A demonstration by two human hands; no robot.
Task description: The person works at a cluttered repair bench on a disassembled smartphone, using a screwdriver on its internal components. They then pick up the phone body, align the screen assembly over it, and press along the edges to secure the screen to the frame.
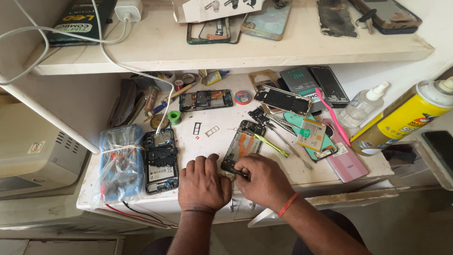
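The person leans over the white bench and works on an open phone frame with no back cover. It lies tilted near the front edge of the bench, with orange and green parts showing inside. The left hand rests flat just beside the lower end of the frame, fingers curled down, pressing on the bench; I cannot tell if it grips anything. The right hand pinches the bottom end of the frame, and something thin and dark pokes out by its fingertips, maybe a small tool or a part, too tiny to be sure.

To do this bit well, I think the frame should stay pushed flat so it cannot slide. The pinch should be soft and slow, because the little parts inside look easy to bend. The yellow-handled tool lies touching the frame on its right side, close enough to knock. Another open phone sits well to the left, next to a plastic bag of bits. A big yellow spray can stands far off to the right
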